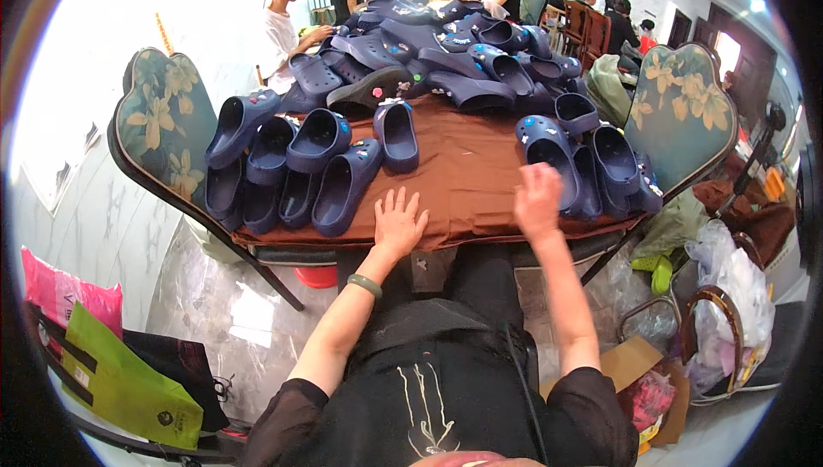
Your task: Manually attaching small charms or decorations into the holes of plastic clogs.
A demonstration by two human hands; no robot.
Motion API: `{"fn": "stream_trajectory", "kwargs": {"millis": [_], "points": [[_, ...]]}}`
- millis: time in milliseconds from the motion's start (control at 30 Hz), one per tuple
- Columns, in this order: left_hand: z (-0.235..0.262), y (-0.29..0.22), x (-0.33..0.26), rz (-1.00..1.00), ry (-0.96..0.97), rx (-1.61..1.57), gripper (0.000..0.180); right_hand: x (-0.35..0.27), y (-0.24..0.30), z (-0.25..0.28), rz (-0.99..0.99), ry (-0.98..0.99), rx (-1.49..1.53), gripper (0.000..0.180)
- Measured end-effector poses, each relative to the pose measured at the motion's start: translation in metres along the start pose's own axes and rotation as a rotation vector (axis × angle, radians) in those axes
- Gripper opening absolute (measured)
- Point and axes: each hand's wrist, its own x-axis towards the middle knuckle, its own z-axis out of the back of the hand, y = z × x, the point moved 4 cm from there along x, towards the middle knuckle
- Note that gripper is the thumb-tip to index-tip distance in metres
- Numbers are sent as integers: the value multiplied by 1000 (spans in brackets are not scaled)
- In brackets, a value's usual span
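My left hand [399, 222] lies flat with spread fingers on the brown cloth at the table's near edge, and it holds nothing. A green bangle circles that wrist. My right hand [539, 201] is lifted at the right, its fingers curled together and slightly blurred; whatever may be in them is hidden. Just beyond it lies a navy clog [549, 148] with charms on its front, beside several more stacked navy clogs [615, 160]. Left of my left hand is another group of navy clogs, with one clog [345, 188] nearest and one [399, 136] set apart.
A large heap of navy clogs [429, 47] covers the far half of the cloth-covered table [463, 154]. Floral-backed chairs [163, 116] flank it. A person [283, 30] stands at far left; others are behind. Bags [129, 381] and a cardboard box [634, 360] are beside me.
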Motion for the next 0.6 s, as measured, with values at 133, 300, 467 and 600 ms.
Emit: {"fn": "stream_trajectory", "kwargs": {"millis": [133,300,467,600], "points": [[6,-3,1,12,3,-21,50,-9,-103,11,-318,239,-341,38],[5,-5,-1,4,19,-27,51,-33,-164,-19,-671,699,-50,43],[-13,1,-6,102,-13,-84,54,-20,-121,-8,-800,545,174,46],[9,-49,10,-14,63,-567,57,-30,-92,-16,-712,402,240,46]]}}
